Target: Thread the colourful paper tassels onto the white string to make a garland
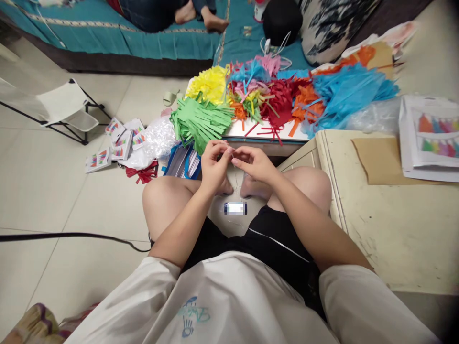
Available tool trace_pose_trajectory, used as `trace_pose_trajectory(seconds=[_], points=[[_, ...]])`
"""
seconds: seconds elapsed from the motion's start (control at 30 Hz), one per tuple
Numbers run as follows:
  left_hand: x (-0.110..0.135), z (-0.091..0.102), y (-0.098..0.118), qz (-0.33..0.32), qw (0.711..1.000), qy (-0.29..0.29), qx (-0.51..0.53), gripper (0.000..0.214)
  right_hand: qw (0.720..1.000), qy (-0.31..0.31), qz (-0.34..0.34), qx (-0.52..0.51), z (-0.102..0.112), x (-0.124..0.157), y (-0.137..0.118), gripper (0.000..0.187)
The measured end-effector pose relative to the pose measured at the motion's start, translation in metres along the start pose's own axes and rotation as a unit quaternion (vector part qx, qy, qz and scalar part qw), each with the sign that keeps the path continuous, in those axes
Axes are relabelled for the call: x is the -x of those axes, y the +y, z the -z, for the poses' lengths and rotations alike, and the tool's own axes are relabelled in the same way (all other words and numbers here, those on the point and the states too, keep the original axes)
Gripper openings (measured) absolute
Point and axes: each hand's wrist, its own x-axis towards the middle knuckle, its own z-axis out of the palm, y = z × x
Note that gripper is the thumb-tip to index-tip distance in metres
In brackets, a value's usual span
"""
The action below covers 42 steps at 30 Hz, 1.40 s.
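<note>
Clock centred on the hands in my feed: cabinet [398,229] at 4, blue tassels [358,93] at 2, green tassels [202,119] at 11. I've got left hand [214,165] and right hand [257,165] meeting, fingertips pinching a thin string [236,177]; its loose end hangs toward 6, between the feet [247,186].

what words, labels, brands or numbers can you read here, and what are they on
None reads for certain.
Shirt: teal script, too blurred.
White pack, right: any print too small.
Floor packs, left: any print too small.
Pixelated item: unreadable.
Red-and-white container, top: too blurred.
</note>
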Motion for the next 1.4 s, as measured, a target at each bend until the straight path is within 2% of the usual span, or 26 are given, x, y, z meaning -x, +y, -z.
trace_pose_trajectory(seconds=[0.23, 0.4, 0.5, 0.63, 0.73, 0.8, 0.87, 0.97, 1.07, 1.13, 1.2, 1.27, 1.33, 1.37, 1.4], points=[[-0.002, -0.005, -0.003, 0.006, 1.000, -0.009, 0.005, 0.036, 0.999, 0.040, -0.022, -0.028, -0.003, -0.001, -0.003, 0.044], [-0.003, -0.009, -0.004, 0.017, 1.000, -0.007, 0.024, 0.031, 0.998, 0.047, -0.019, -0.027, -0.002, -0.001, -0.003, 0.041], [-0.012, -0.012, -0.007, 0.046, 0.998, -0.025, 0.036, 0.029, 0.998, 0.051, -0.021, -0.040, -0.001, -0.002, -0.001, 0.037], [-0.045, -0.018, -0.018, 0.111, 0.990, -0.039, 0.078, 0.034, 0.996, 0.079, -0.026, -0.032, 0.004, -0.004, 0.001, 0.034], [-0.085, -0.027, -0.036, 0.106, 0.991, -0.009, 0.088, 0.035, 0.989, 0.130, -0.027, -0.060, 0.010, -0.006, 0.001, 0.039], [-0.116, -0.035, -0.054, 0.098, 0.993, 0.005, 0.066, 0.030, 0.982, 0.167, -0.025, -0.086, 0.014, -0.008, 0.000, 0.044], [-0.147, -0.045, -0.073, 0.103, 0.995, -0.005, -0.009, 0.021, 0.973, 0.201, -0.021, -0.109, 0.017, -0.010, 0.000, 0.047], [-0.186, -0.060, -0.099, 0.116, 0.972, -0.065, -0.192, 0.012, 0.957, 0.245, -0.015, -0.157, 0.020, -0.011, 0.000, 0.051], [-0.205, -0.069, -0.118, 0.104, 0.944, -0.118, -0.292, 0.016, 0.939, 0.282, -0.003, -0.197, 0.023, -0.009, -0.001, 0.049], [-0.206, -0.071, -0.125, 0.091, 0.931, -0.151, -0.319, 0.016, 0.927, 0.312, 0.009, -0.210, 0.028, -0.008, -0.004, 0.045], [-0.201, -0.069, -0.130, 0.054, 0.911, -0.218, -0.346, 0.022, 0.912, 0.345, 0.023, -0.219, 0.032, -0.007, -0.007, 0.043], [-0.193, -0.068, -0.133, 0.001, 0.872, -0.315, -0.374, 0.026, 0.902, 0.368, 0.036, -0.222, 0.036, -0.007, -0.010, 0.042], [-0.186, -0.068, -0.134, -0.032, 0.833, -0.388, -0.394, 0.019, 0.898, 0.375, 0.046, -0.223, 0.037, -0.007, -0.013, 0.040], [-0.183, -0.069, -0.135, -0.035, 0.824, -0.400, -0.399, 0.013, 0.898, 0.376, 0.047, -0.224, 0.037, -0.007, -0.014, 0.039], [-0.182, -0.070, -0.136, -0.031, 0.828, -0.394, -0.398, 0.009, 0.898, 0.376, 0.045, -0.225, 0.037, -0.006, -0.015, 0.039]])
